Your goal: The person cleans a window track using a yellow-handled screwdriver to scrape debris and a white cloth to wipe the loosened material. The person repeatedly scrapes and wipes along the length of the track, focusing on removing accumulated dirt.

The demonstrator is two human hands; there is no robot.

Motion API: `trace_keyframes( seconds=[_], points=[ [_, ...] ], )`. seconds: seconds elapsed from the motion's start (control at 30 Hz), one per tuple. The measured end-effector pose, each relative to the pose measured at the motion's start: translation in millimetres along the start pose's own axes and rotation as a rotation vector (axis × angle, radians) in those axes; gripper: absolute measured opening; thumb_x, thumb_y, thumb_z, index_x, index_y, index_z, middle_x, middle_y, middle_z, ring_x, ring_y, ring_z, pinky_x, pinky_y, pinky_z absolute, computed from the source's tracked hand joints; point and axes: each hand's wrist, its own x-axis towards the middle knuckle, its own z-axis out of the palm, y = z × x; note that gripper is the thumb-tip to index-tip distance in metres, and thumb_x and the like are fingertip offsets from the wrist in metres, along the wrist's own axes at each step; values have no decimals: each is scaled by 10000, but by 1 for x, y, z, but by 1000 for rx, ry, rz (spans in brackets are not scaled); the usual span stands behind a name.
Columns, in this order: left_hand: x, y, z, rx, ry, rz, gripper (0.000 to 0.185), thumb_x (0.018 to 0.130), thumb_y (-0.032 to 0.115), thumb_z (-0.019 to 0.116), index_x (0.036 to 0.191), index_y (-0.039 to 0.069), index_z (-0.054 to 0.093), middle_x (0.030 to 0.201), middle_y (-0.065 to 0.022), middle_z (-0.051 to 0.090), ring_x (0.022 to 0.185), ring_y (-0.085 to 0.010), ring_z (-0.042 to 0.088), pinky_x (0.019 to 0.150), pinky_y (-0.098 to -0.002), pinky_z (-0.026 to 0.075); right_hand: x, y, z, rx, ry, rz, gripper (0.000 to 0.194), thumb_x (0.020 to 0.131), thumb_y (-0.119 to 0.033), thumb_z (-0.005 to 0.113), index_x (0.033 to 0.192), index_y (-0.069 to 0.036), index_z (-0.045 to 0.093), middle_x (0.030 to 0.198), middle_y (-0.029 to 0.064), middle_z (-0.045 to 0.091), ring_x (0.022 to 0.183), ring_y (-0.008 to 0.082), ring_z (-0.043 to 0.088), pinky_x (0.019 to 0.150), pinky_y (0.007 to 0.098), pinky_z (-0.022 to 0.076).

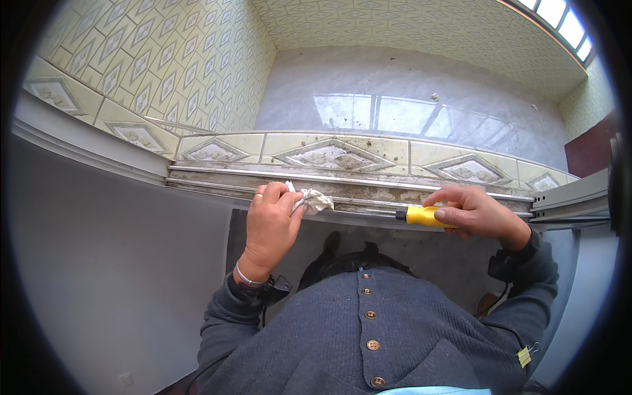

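My left hand (271,217) pinches a crumpled white tissue (316,201) over the near rail of a dirty window-sill track (355,190). In my right hand (469,215) is a screwdriver with a yellow handle (424,216) and a black collar. Its thin shaft points left along the near edge of the track, towards the tissue; whether the tip touches the metal I cannot tell. Brown grime and flaking patches lie between the metal rails. Behind the track, the patterned sill tiles (340,154) carry loose crumbs of dirt.
Beyond the sill lies a grey floor (414,74) with scattered debris, bounded by tiled walls (163,54). Window frame parts stand at the left (89,131) and right (572,192) ends of the track. A white wall (108,256) is at my left.
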Motion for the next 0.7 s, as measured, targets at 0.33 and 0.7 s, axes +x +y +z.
trace_keyframes(
  seconds=[0.33,0.7],
  points=[
    [7,15,9,124,-25,97,95,763,137,702,842,92,674,871,-29,611,843,-239,585,773,-379,428,29,1,17,54,-47,-6,350,988,-323,562,1253,-95,578,735,12,606,555,53,540,494,199,424],
    [26,19,6,-43,73,106,107,816,95,684,911,52,663,854,-77,609,788,-253,591,713,-360,453,54,1,30,576,-201,3,387,1009,-346,503,1273,-65,530,761,39,584,527,55,478,457,184,386]
  ],
)
